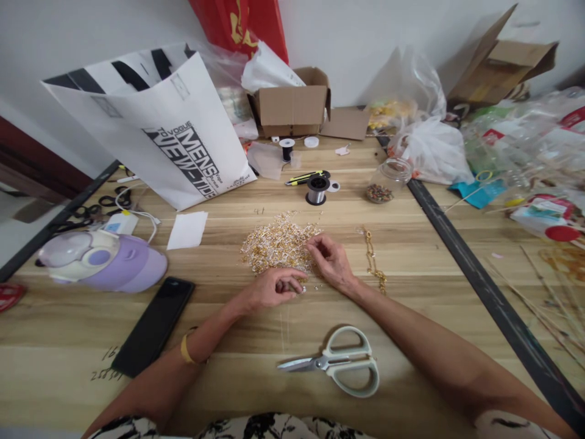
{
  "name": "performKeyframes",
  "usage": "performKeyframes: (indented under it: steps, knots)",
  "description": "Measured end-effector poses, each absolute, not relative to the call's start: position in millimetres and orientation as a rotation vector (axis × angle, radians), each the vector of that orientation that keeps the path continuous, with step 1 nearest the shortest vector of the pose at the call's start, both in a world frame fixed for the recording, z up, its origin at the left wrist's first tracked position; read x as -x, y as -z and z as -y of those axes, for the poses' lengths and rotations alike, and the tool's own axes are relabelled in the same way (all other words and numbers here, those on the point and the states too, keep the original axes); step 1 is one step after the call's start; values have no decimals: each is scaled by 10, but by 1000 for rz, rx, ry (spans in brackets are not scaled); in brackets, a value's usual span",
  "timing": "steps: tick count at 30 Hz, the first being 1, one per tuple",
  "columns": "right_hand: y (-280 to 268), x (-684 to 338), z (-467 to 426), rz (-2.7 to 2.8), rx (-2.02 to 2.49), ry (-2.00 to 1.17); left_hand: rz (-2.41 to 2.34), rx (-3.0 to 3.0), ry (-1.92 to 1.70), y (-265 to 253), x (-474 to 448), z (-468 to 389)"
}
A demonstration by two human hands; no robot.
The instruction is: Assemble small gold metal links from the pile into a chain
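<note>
A loose pile of small gold and silvery beads or charms [274,241] lies in the middle of the wooden table. My left hand [274,288] is at its near edge, fingers curled and closed; what they hold is too small to make out. Just below this hand, a faint thin thread [284,326] shows on the wood. At the pile's right edge my right hand [333,263] pinches thumb and fingertips together, hiding anything between them. A few tiny loose pieces lie between the hands. Scissors with pale handles [350,361] rest closed in front of me.
A gold chain [373,262] lies to the right. Behind the pile are a wire spool [316,190], a cutter knife [306,177] and a jar of beads [384,183]. Leftward are a phone [155,326], a purple-and-white device [109,259] and a white bag [155,134].
</note>
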State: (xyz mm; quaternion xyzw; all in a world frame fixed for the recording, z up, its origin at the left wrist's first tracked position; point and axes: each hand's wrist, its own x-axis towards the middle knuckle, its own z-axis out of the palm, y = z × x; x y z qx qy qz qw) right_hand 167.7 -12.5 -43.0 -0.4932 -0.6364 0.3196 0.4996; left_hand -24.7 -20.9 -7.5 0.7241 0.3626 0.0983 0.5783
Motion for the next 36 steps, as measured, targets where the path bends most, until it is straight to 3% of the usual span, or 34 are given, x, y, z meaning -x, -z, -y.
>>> performKeyframes:
  steps: [14, 26, 36]
  knots:
    - [413, -1683, 130, 1556, 1178, -777, -927, -1587, -322, 112, 188, 298]
    - [430, -1684, 122, 1549, 1169, -781, -1123, -1842, -353, 159, 188, 338]
    - [417, -1691, 130, 1576, 1173, -772, -1053, -1603, -305, 66, 196, 300]
